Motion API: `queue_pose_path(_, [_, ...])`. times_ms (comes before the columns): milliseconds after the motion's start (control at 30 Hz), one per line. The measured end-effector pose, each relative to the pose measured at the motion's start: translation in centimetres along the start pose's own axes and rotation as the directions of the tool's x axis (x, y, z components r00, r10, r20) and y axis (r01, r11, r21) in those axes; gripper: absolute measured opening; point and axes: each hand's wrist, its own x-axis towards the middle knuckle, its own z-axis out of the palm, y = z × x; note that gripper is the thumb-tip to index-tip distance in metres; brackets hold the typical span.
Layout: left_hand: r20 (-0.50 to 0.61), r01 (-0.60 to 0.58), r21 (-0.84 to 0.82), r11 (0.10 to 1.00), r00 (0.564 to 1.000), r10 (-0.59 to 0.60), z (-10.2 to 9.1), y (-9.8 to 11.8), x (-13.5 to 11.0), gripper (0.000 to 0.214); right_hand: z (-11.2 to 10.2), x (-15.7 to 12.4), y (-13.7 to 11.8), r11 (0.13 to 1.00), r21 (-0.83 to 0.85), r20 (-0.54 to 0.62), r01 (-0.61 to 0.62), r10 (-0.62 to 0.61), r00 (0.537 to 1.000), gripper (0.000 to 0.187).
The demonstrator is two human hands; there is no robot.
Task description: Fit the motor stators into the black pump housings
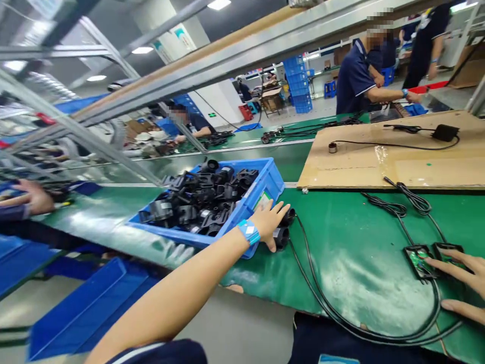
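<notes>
Reaching across the green tabletop (341, 253), the left hand (270, 222) grips what looks like a black connector (282, 235) beside the blue bin (265, 182); the right hand (460, 283) rests spread-fingered on a small open housing (419, 262).

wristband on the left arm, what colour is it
Light blue, with a small white patch. The wristband shows best in the head view, just behind the left hand.
</notes>
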Motion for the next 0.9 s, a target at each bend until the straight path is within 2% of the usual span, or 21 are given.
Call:
queue_pose_path(67, [-0.009,-0.002,0.043,0.999,1.0,0.003,0.7,0.4,0.5,0.154,-1.7,-0.1,0.7,0.999,-0.036,0.092,0.013,-0.009,0.996,0.045])
queue_pose_path(133, [-0.019,-0.01,0.081,0.997,1.0,0.012,0.8,0.4,1.2,0.152,-3.5,0.6,1.5,0.997,-0.076,0.063,0.01,-0.005,0.998,0.038])
queue_pose_path(200, [-0.017,-0.03,0.12,0.992,0.999,0.033,0.6,0.1,1.8,0.15,-5.0,1.7,2.0,0.989,-0.142,0.08,0.036,-0.025,0.997,0.044])
queue_pose_path(300, [-0.019,-0.028,0.166,0.986,0.999,0.031,0.5,-0.1,2.1,0.15,-6.0,3.7,1.4,0.985,-0.154,0.218,0.073,-0.038,0.975,0.049])
queue_pose_path(367, [-0.038,0.007,0.191,0.982,0.999,0.0,0.6,-0.1,2.0,0.15,-5.8,4.8,0.2,0.991,-0.128,0.256,0.043,-0.009,0.967,0.038])
queue_pose_path(400, [-0.049,0.025,0.201,0.979,0.999,-0.015,0.6,0.0,1.9,0.149,-5.5,5.3,-0.4,0.989,-0.146,0.24,-0.001,0.036,0.97,0.038])
queue_pose_path(467, [-0.05,0.043,0.21,0.977,0.998,-0.033,0.7,0.0,1.8,0.148,-4.9,5.9,-1.6,0.959,-0.248,0.174,-0.14,0.186,0.967,0.049])
queue_pose_path(533, [-0.012,0.048,0.179,0.983,0.999,-0.047,0.6,0.1,1.7,0.149,-4.4,6.1,-2.6,0.893,-0.36,0.107,-0.27,0.327,0.939,0.049])
queue_pose_path(600, [0.032,0.05,0.119,0.992,0.998,-0.054,0.5,0.0,1.6,0.152,-4.1,6.0,-3.5,0.836,-0.435,0.109,-0.335,0.418,0.902,0.039])
queue_pose_path(733, [0.051,0.022,-0.011,1.0,0.998,-0.022,0.1,-0.3,1.3,0.15,-3.0,5.8,-5.5,0.798,-0.482,0.165,-0.361,0.487,0.857,0.031])
queue_pose_path(900, [0.019,-0.049,-0.114,0.992,0.998,0.052,0.3,-1.1,1.1,0.141,-1.3,6.5,-6.8,0.816,-0.363,0.148,-0.45,0.527,0.837,0.018])
